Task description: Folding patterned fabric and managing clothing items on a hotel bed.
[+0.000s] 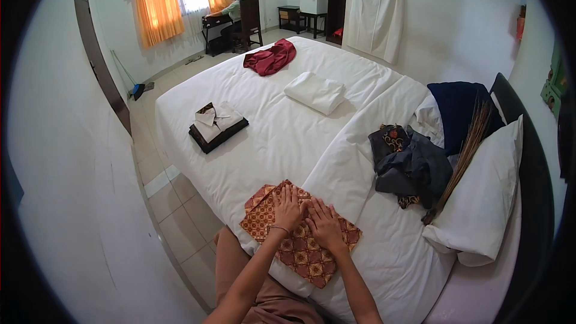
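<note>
A brown and gold batik-patterned cloth [310, 258], folded into layers, lies on the near edge of the bed. My left hand [287, 207] rests palm down on its upper part, fingers stretched out. Beside it, my right hand [325, 225] presses flat on the same cloth, a little nearer the headboard side. The thumbs almost meet, and neither hand grips anything. Parts of the cloth are hidden beneath both palms.
On the white bed sheet [265, 144] are folded shirts [219, 123], a folded white cloth [314, 92], a red cloth [271, 57] and crumpled dark clothes [411, 162]. A stick broom [463, 157] leans over a white pillow [486, 189]. A person [233, 11] sits by the window.
</note>
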`<action>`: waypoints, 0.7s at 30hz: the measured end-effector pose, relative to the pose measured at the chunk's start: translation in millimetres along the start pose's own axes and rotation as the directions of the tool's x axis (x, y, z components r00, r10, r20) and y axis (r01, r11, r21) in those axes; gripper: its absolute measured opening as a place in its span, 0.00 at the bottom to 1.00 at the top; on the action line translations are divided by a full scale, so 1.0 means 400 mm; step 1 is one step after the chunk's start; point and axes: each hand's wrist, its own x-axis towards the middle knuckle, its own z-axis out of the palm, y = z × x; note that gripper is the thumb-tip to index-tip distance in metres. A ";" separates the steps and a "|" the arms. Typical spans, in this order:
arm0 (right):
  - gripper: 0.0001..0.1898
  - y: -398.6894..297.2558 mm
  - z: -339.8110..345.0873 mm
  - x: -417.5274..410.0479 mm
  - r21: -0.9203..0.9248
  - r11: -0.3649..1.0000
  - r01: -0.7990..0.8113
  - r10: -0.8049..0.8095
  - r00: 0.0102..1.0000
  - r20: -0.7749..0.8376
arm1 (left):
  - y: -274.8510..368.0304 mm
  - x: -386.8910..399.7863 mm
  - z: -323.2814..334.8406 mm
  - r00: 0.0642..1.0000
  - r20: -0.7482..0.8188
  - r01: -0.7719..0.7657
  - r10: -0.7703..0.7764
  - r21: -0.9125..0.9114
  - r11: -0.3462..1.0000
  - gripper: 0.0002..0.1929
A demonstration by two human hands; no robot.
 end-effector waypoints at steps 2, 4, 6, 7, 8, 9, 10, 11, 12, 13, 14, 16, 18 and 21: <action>0.30 -0.003 0.004 0.002 -0.002 1.000 -0.005 0.005 1.000 0.008 | -0.015 0.013 0.004 1.000 -0.006 0.006 -0.006 0.019 1.000 0.39; 0.30 -0.004 0.003 0.003 -0.008 1.000 -0.010 0.010 1.000 0.016 | -0.036 0.033 0.003 1.000 -0.014 0.002 -0.003 -0.014 1.000 0.40; 0.30 -0.009 0.003 0.003 -0.016 1.000 -0.019 0.019 1.000 0.013 | -0.044 0.042 0.000 1.000 0.006 0.017 -0.017 -0.015 1.000 0.40; 0.30 -0.009 0.003 0.003 -0.018 1.000 -0.019 0.019 1.000 0.012 | -0.043 0.044 -0.002 0.999 0.026 0.032 -0.032 -0.013 0.999 0.40; 0.30 -0.009 0.003 0.004 -0.010 1.000 -0.025 0.025 1.000 0.005 | -0.040 0.043 -0.004 0.999 0.025 0.032 -0.031 -0.014 0.999 0.40; 0.30 -0.011 0.005 0.007 0.001 1.000 -0.031 0.031 1.000 -0.002 | -0.036 0.039 -0.008 1.000 -0.010 0.024 -0.024 -0.006 1.000 0.39; 0.30 -0.014 0.006 0.006 0.004 1.000 -0.028 0.028 1.000 -0.003 | -0.033 0.033 -0.013 0.999 -0.047 0.018 -0.017 0.003 1.000 0.38; 0.29 -0.018 0.007 0.004 0.020 1.000 -0.023 0.024 1.000 -0.019 | -0.031 0.020 -0.017 0.999 -0.049 0.020 -0.020 0.006 1.000 0.38; 0.29 -0.011 0.004 0.002 0.030 0.999 -0.023 0.024 0.999 -0.037 | -0.013 0.005 -0.026 0.983 -0.135 -0.124 0.125 0.011 0.992 0.36; 0.29 -0.002 0.008 -0.001 0.029 0.999 -0.024 0.025 0.999 -0.039 | -0.004 -0.011 -0.032 0.940 -0.217 -0.264 0.264 0.029 0.964 0.35; 0.29 0.011 0.014 -0.004 0.008 1.000 -0.016 0.017 0.999 -0.044 | 0.001 -0.027 -0.035 0.939 -0.217 -0.267 0.267 0.029 0.963 0.35; 0.29 0.003 0.013 -0.006 -0.009 1.000 -0.009 0.009 0.999 -0.046 | -0.001 -0.063 -0.041 0.920 -0.074 -0.390 0.385 -0.060 0.919 0.32; 0.30 -0.001 0.005 -0.006 -0.007 1.000 -0.024 0.023 0.999 -0.030 | -0.007 -0.057 -0.052 0.935 -0.070 -0.348 0.346 -0.018 0.937 0.31; 0.32 -0.024 -0.003 -0.016 0.010 0.996 -0.094 0.094 0.996 -0.004 | -0.032 -0.030 -0.056 0.963 -0.040 -0.267 0.267 -0.016 0.963 0.30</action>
